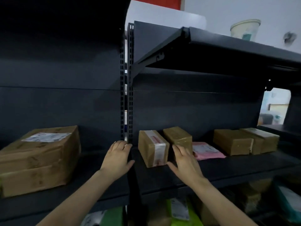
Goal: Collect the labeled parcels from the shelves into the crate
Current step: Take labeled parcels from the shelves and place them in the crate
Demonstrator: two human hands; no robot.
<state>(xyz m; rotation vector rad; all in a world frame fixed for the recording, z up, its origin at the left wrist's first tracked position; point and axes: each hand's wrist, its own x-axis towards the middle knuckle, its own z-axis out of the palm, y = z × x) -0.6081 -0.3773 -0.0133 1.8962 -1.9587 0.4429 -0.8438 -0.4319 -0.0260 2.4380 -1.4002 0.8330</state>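
A small brown parcel with a white-and-red label strip (153, 148) stands on the dark shelf (228, 167) in front of me. My left hand (118, 158) hovers just left of it with fingers straight, not touching it. My right hand (184, 162) reaches in on its right side, fingers extended against a second taped brown parcel (178, 136) behind. A pink mailer with a label (206, 150) lies flat to the right. A large labeled carton (39, 159) sits on the left shelf. No crate is in view.
Two more brown boxes (232, 141) (263, 139) stand at the right end of the shelf. A slotted upright post (128, 82) divides the two shelf bays. An upper shelf (236, 51) overhangs, with a paper cup (245, 29) on top. Green and other packages (179, 211) fill the shelf below.
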